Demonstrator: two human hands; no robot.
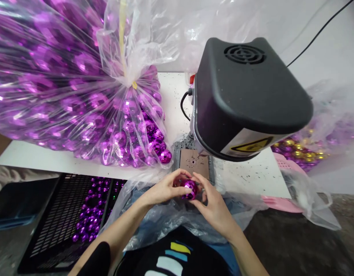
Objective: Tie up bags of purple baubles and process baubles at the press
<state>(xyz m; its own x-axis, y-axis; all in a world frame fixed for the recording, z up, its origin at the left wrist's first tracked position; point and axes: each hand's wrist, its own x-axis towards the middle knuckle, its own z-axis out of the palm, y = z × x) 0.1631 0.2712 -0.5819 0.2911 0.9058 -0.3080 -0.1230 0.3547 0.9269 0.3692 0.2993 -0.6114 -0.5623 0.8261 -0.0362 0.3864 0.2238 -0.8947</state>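
A shiny purple faceted ball [190,189] is held between my two hands, just in front of the machine's base plate [194,163]. My left hand [168,187] has its thumb and fingers closed round the ball's left side. The fingers of my right hand [212,199] curve round its right side, with some fingertips hidden behind the ball. Over the plate stands a black machine head [248,92] with a yellow warning label. To the left lies a large clear bag of purple balls [87,92], tied with a yellow strip.
Below the table's left edge, a black crate [59,218] holds small purple balls [89,218]. A pink basket [283,203] and a bag of purple and gold balls [306,149] are at the right. Dark flecks lie on the white table [251,172]. A person's sleeve [18,177] shows far left.
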